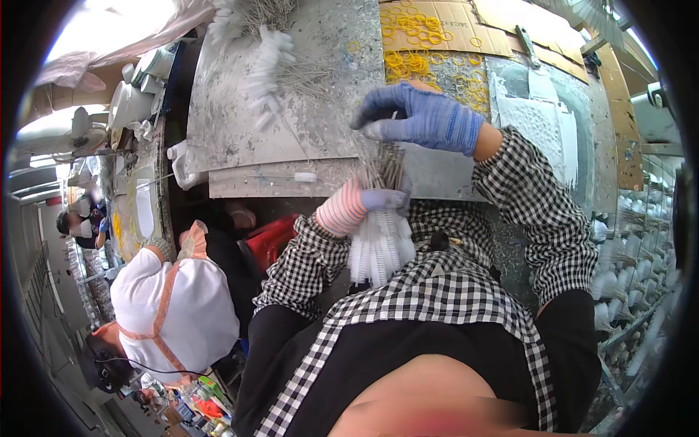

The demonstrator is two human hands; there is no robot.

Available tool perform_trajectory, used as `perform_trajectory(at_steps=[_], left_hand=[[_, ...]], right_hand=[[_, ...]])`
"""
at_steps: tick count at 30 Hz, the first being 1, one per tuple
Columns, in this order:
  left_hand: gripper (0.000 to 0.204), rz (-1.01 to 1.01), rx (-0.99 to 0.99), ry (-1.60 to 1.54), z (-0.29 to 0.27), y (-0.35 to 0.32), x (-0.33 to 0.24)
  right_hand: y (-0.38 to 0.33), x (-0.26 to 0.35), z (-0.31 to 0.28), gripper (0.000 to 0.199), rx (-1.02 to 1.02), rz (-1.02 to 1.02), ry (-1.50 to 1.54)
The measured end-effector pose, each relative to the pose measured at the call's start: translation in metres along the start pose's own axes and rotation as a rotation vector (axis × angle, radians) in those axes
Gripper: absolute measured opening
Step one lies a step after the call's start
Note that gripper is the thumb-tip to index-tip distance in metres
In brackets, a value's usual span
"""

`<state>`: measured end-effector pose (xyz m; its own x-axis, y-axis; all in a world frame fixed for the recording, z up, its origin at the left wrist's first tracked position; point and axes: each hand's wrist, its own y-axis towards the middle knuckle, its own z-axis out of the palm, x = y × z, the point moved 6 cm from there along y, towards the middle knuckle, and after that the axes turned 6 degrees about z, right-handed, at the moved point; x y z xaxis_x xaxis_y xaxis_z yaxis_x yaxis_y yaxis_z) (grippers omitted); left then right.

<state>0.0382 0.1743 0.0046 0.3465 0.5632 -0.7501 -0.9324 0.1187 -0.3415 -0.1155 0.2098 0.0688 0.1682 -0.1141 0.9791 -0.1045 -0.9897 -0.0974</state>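
A bundle of white bristle brushes (380,251) with thin wire stems is gripped in my left hand (364,204), which wears a pink-striped glove with lavender fingers. Its bristle ends hang down toward my checkered apron, and the wire stems (384,164) point up past the table's front edge. Just above the stem ends is my right hand (422,120) in a blue knitted glove. The fingers there bend toward the thumb in a pinch; what lies between them, if anything, is too small to make out.
More white brushes (269,69) lie on the grey worktable (320,131). One single brush (304,177) rests near its front edge. Yellow rubber bands (411,65) are scattered behind my right hand. A scraper (528,47) lies farther right. A co-worker in white (175,313) sits at left.
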Motion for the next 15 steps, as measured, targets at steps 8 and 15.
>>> perform_trajectory(at_steps=[8, 15], left_hand=[[0.040, -0.002, -0.090, 0.122, 0.018, -0.004, 0.008], [0.044, -0.030, -0.140, 0.148, 0.007, -0.023, 0.015]], right_hand=[[-0.022, -0.018, -0.009, 0.023, -0.175, 0.067, 0.066], [-0.019, -0.031, -0.006, 0.024, -0.260, -0.060, 0.078]])
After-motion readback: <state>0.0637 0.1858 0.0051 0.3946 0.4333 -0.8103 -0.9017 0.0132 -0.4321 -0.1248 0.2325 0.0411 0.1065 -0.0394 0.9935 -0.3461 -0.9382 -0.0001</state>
